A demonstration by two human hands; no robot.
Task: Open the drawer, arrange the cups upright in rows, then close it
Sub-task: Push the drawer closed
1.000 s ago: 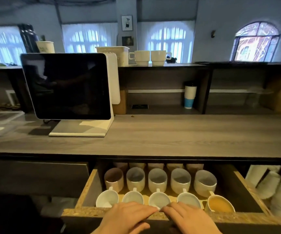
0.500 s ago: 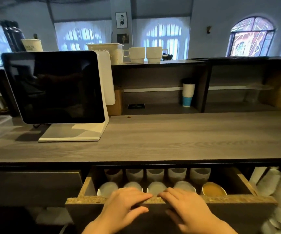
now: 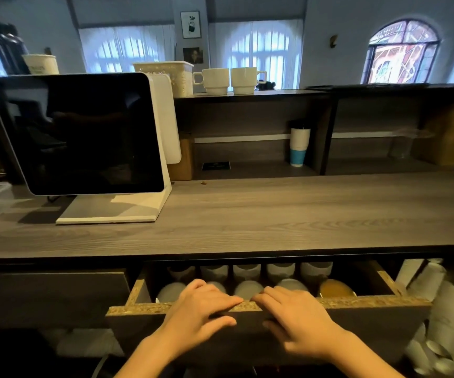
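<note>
The drawer (image 3: 370, 302) under the wooden counter stands partly open, and its chipboard front edge faces me. Inside it, white cups (image 3: 247, 289) stand upright in rows, and one cup (image 3: 335, 289) at the right looks orange-brown inside. The counter's edge hides the back rows. My left hand (image 3: 201, 312) and my right hand (image 3: 296, 315) lie side by side on the middle of the drawer's front. The fingers of both curl over its top edge, with the thumbs against the dark face.
A white-framed touchscreen (image 3: 84, 132) stands on the counter (image 3: 275, 214) at the left. Two white mugs (image 3: 231, 80) and a basket sit on the upper shelf, and a paper cup stack (image 3: 299, 145) stands in the cubby. More white cups (image 3: 438, 323) are stacked right of the drawer.
The drawer has slid inward under the counter with both hands on its front. Fewer cup rows show now than a second ago.
</note>
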